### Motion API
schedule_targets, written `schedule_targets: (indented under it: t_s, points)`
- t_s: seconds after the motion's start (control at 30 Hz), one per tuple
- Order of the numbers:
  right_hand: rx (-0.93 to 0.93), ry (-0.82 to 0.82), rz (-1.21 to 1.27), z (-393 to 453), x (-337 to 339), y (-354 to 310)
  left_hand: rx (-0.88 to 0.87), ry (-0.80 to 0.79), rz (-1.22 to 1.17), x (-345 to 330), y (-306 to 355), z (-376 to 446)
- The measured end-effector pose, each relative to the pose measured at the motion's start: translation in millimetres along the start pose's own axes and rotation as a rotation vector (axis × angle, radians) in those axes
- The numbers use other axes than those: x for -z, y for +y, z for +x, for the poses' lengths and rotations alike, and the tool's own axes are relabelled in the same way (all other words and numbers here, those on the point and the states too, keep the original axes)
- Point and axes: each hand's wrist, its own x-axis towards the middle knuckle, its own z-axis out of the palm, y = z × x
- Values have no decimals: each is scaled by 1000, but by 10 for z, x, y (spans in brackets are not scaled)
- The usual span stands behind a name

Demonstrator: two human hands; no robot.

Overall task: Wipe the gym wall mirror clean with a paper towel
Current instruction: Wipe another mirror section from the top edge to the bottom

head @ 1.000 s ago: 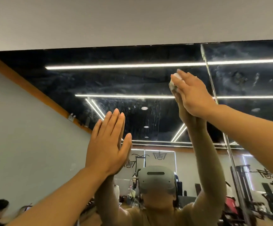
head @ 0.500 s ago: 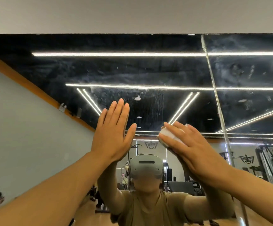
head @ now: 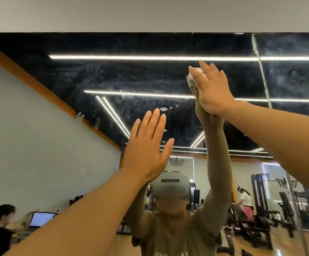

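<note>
The wall mirror (head: 135, 78) fills the view and shows streaks and smears across its dark upper part. High on the glass, my right hand (head: 211, 89) presses a wadded white paper towel (head: 193, 75) against the mirror with straight fingers; only the towel's left edge peeks out past the fingertips. Lower and to the left, my left hand (head: 148, 146) lies flat on the glass, fingers straight and together, holding nothing. My own reflection, with both arms raised, shows behind the hands.
A vertical seam (head: 262, 74) splits the mirror panels right of my right hand. The mirror's top edge meets a grey wall (head: 150, 13). Reflected gym machines (head: 260, 209) and people appear low in the glass.
My right hand has swept the towel up and to the right, from beside my left hand to high on the glass. My left hand has stayed flat in place.
</note>
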Motion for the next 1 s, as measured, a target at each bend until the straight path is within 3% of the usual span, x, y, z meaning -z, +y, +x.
schedule_targets:
  t_s: [0.2, 0.53, 0.7, 0.8, 1.0]
  points:
    - [152, 63, 81, -507, -191, -159, 7, -30, 2, 25, -6, -9]
    - [330, -51, 152, -1994, -259, -440, -4, -108, 8, 107, -31, 17]
    - [366, -93, 92, -1844, -178, -364, -64, -187, 27, 268, -177, 29]
    - [303, -93, 112, -1596, -140, -394, -89, -154, 54, 328, -318, -85]
    - [181, -92, 92, -553, -88, -426, 27, -107, -13, 295, -627, -459]
